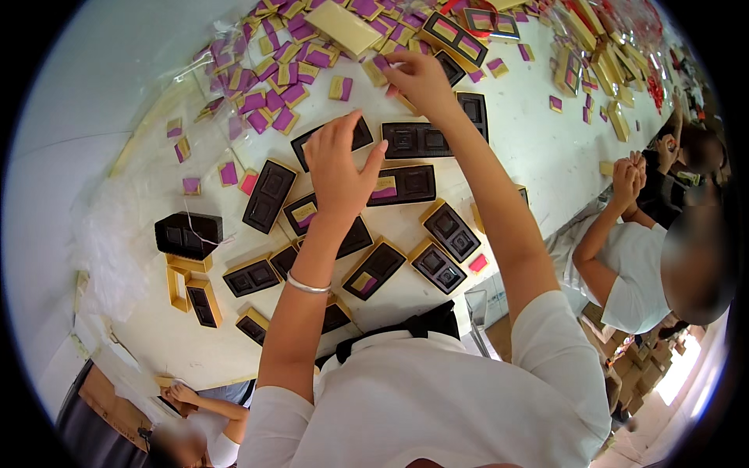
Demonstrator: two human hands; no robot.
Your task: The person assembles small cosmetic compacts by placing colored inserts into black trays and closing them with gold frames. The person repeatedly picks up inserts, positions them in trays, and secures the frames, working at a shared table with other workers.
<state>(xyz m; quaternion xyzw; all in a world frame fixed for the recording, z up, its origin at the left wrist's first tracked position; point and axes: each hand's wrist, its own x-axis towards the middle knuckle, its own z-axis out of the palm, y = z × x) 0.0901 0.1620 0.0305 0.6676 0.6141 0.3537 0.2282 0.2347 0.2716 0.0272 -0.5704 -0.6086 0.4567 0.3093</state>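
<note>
My left hand (pixel 341 168) hovers over the near boxes, thumb and fingers apart, holding nothing. Under and beyond it lies a black-tray gold box (pixel 359 134), partly hidden by the fingers. Farther off to the right, my right hand (pixel 424 84) reaches over the table with its fingers spread. Its fingertips are at the edge of a gold-and-purple wrapped piece (pixel 374 72); no grip on it shows. Below that hand is a long box with a dark tray (pixel 413 140). Another box (pixel 400 185) right of my left hand has one wrapped piece in a compartment.
Many wrapped pieces (pixel 273 101) are heaped at the far left, with a gold lid (pixel 342 27) on top. Several dark-tray boxes (pixel 269 195) stand around the near table. Clear plastic (pixel 117 242) lies along the left. Other people (pixel 624 257) work at the right and lower left.
</note>
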